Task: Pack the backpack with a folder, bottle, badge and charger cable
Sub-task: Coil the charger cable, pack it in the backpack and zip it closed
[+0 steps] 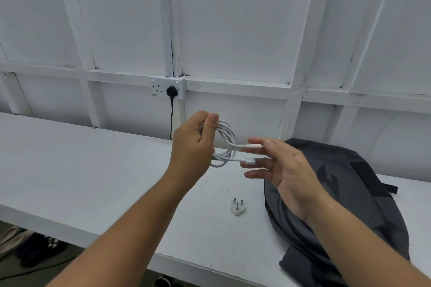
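My left hand (194,144) grips a coiled white charger cable (227,141) in the air above the white table (81,170). The cable's two connector ends stick out to the right and lie against the straight fingers of my right hand (277,168), held open beside the coil. A white three-pin charger plug (237,206) lies on the table below my hands, pins up. The dark grey backpack (349,193) lies flat on the table at the right, partly behind my right forearm. No folder, bottle or badge is in view.
A white wall socket (166,87) with a black plug and black cord sits on the panelled wall behind the table. Shoes (35,247) and a dark cable lie on the floor below the table's front edge at the left.
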